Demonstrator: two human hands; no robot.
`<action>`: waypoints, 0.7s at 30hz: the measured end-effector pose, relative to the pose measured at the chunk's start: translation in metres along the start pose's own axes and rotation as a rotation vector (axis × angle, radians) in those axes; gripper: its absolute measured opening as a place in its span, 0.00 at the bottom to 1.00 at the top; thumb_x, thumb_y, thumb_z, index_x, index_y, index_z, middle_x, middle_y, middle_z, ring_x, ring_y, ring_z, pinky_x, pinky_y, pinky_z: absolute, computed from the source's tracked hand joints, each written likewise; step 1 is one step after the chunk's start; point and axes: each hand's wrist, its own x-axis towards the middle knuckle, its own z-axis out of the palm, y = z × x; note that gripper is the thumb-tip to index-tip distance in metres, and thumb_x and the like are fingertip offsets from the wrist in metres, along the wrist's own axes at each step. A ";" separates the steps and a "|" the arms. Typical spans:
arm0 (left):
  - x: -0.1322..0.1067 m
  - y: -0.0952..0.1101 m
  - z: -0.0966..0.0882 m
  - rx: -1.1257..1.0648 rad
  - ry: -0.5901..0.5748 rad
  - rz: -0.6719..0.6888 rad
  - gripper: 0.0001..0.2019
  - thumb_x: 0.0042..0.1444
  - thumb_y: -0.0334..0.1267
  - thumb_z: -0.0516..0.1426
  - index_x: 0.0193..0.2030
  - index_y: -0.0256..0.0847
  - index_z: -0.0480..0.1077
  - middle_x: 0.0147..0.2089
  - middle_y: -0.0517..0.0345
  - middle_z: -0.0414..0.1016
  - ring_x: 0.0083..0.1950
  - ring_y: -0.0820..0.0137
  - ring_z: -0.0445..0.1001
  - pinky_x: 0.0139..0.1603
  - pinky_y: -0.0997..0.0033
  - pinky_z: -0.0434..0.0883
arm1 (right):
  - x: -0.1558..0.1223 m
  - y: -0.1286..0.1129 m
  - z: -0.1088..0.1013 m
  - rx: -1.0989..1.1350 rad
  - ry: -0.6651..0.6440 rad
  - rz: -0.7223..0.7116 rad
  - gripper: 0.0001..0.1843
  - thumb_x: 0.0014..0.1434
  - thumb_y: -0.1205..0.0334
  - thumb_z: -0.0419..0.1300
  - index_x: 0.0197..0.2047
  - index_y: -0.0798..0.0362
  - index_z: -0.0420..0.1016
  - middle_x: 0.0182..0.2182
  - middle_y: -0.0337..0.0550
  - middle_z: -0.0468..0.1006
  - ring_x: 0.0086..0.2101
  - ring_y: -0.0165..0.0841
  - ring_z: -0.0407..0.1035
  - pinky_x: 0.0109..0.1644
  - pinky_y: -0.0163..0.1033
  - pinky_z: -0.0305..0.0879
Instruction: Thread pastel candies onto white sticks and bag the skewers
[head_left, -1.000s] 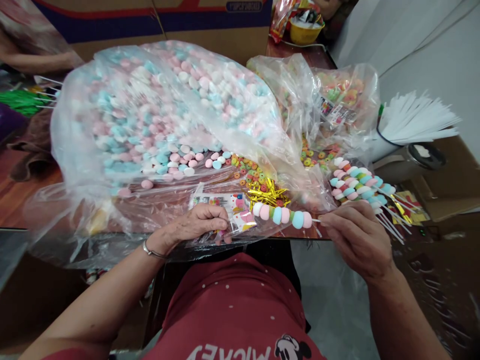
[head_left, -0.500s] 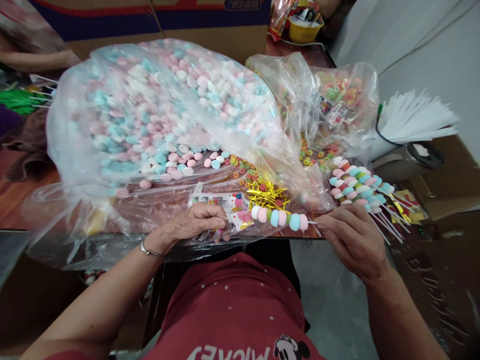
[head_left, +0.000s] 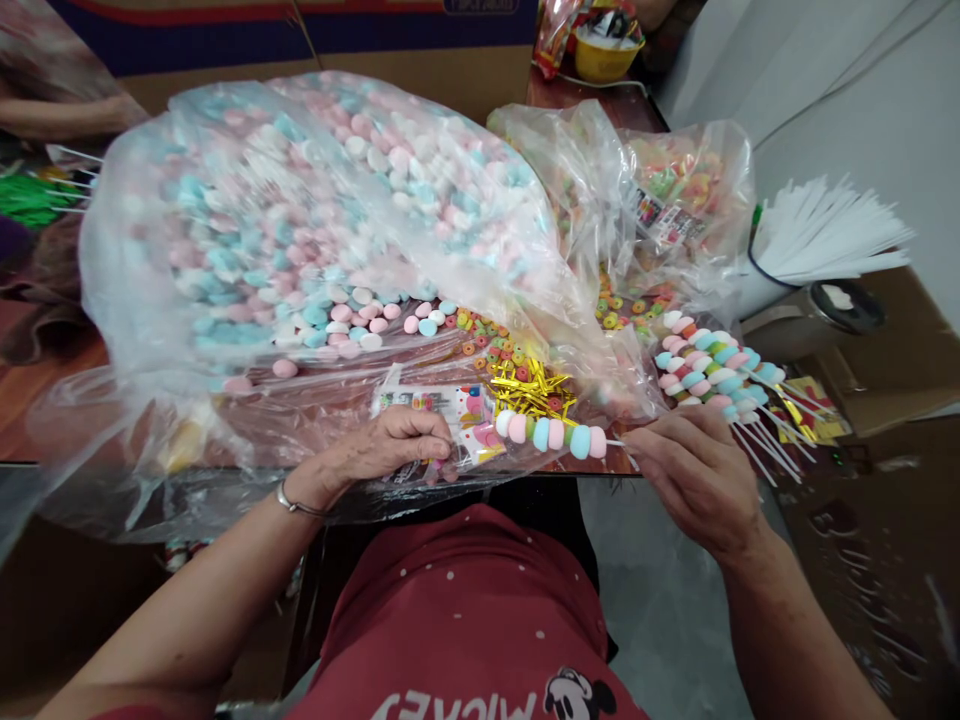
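My right hand [head_left: 694, 480] is closed around the bare end of a white stick. Threaded on it is a marshmallow skewer [head_left: 555, 436] of pink, white and blue pieces with green bits between. It lies level, its tip pointing left. My left hand [head_left: 412, 445] pinches a clear printed plastic bag [head_left: 472, 425] at the table's front edge. The skewer's tip is at the bag's right side; whether it is inside I cannot tell. Behind the skewer lies a heap of gold twist ties [head_left: 532, 390]. Finished-looking skewers [head_left: 709, 365] are stacked beyond my right hand.
A big clear sack of marshmallows [head_left: 322, 220] spreads across the table. Small ring candies [head_left: 487, 335] lie loose beside it. Another candy bag [head_left: 675, 190], a bundle of white sticks [head_left: 832, 235] and a metal mug [head_left: 802, 320] stand right. A person's arm [head_left: 64, 115] shows far left.
The whole view has shifted slightly. Both hands keep their holds, and the skewer stays almost in the same place relative to the bag.
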 end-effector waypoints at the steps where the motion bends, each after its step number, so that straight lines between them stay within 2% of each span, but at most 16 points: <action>1: 0.000 0.000 0.000 -0.018 0.005 -0.004 0.18 0.54 0.49 0.64 0.28 0.33 0.74 0.28 0.50 0.81 0.25 0.74 0.74 0.28 0.77 0.71 | 0.000 -0.001 0.001 0.013 -0.004 0.001 0.06 0.63 0.70 0.56 0.41 0.51 0.72 0.29 0.41 0.76 0.33 0.35 0.65 0.38 0.42 0.62; 9: 0.000 0.004 0.003 -0.036 0.056 -0.078 0.17 0.52 0.49 0.65 0.27 0.34 0.71 0.27 0.51 0.79 0.22 0.75 0.71 0.24 0.78 0.68 | -0.001 -0.004 -0.003 0.043 -0.026 -0.035 0.08 0.63 0.70 0.57 0.44 0.49 0.73 0.30 0.39 0.78 0.34 0.33 0.66 0.39 0.41 0.61; 12: 0.002 0.010 0.001 0.082 -0.001 -0.079 0.15 0.54 0.47 0.63 0.28 0.35 0.73 0.25 0.55 0.77 0.23 0.76 0.69 0.24 0.79 0.67 | 0.002 -0.003 -0.002 0.092 -0.049 -0.061 0.08 0.63 0.70 0.56 0.42 0.49 0.73 0.29 0.39 0.77 0.34 0.33 0.66 0.40 0.41 0.63; 16: 0.006 0.017 -0.004 0.304 -0.057 -0.002 0.12 0.56 0.43 0.62 0.29 0.35 0.75 0.24 0.60 0.72 0.26 0.76 0.68 0.28 0.80 0.66 | 0.005 -0.005 0.006 0.162 -0.099 -0.042 0.08 0.66 0.69 0.52 0.38 0.52 0.71 0.27 0.40 0.74 0.31 0.32 0.64 0.40 0.39 0.64; 21: 0.012 0.019 -0.006 0.322 -0.155 -0.014 0.14 0.58 0.45 0.60 0.30 0.36 0.75 0.24 0.59 0.71 0.25 0.76 0.66 0.26 0.80 0.64 | 0.003 -0.014 0.020 0.235 -0.215 0.057 0.12 0.68 0.68 0.48 0.34 0.52 0.68 0.27 0.39 0.73 0.30 0.31 0.64 0.37 0.37 0.63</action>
